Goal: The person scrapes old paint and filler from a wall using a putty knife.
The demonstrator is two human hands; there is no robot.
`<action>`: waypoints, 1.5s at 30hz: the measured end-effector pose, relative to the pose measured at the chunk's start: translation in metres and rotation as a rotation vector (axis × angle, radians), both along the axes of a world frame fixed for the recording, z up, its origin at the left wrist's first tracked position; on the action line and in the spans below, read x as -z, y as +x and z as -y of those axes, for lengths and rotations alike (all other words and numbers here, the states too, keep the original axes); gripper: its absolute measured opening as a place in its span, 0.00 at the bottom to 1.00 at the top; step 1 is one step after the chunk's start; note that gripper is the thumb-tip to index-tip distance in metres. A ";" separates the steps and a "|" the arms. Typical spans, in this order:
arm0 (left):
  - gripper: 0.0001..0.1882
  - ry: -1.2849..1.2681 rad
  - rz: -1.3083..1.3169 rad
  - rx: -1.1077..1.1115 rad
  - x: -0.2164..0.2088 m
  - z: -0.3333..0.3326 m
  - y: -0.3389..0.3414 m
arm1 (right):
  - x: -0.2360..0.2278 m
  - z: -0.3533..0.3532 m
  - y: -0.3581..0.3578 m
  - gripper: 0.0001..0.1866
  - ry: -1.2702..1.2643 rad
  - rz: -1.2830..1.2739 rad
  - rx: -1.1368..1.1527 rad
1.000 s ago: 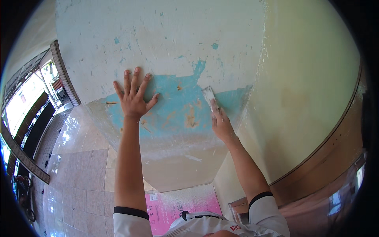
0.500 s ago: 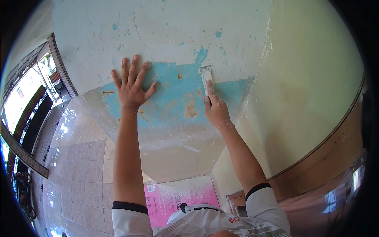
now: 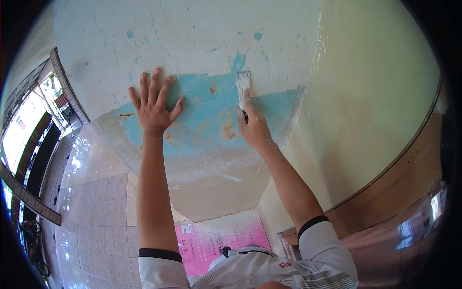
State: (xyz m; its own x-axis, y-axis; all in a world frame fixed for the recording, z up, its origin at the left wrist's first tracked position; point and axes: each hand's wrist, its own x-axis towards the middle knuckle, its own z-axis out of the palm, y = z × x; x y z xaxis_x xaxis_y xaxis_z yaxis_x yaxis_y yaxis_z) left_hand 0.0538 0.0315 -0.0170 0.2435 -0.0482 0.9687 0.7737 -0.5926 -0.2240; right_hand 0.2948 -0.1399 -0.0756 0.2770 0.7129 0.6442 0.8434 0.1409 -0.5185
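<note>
My right hand (image 3: 255,127) is closed around the handle of a putty knife (image 3: 244,84), its index finger stretched along the whitish blade. The blade's wide edge lies at the border between the pale top coat and an exposed turquoise patch (image 3: 202,103) on the wall (image 3: 192,33). My left hand (image 3: 155,111) rests flat on the wall with fingers spread, over the left part of that patch. Brownish gouges and scraped spots mark the turquoise. Most of the knife's handle is hidden in my palm.
On the right a yellowish wall (image 3: 375,86) meets the scraped one at a corner. A pink printed sheet (image 3: 226,236) with pale flakes lies on the floor at the wall's foot. Tiled floor (image 3: 101,202) stretches left towards an opening, with a bicycle (image 3: 33,241) outside.
The putty knife now stands more upright, with its blade slightly left and higher in the picture. The whole view has shifted a little. My left hand stays on the same part of the wall.
</note>
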 end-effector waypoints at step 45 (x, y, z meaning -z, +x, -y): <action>0.29 0.045 0.017 0.029 0.008 -0.005 0.005 | 0.078 0.027 0.040 0.37 -0.017 -0.013 0.164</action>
State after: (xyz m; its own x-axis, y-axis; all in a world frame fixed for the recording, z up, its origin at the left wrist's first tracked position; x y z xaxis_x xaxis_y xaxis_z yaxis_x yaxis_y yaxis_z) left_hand 0.0586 0.0368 -0.0254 0.2250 -0.0983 0.9694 0.7602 -0.6046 -0.2377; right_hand 0.3350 -0.1672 -0.1535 0.3986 0.6684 0.6280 0.8475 -0.0068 -0.5308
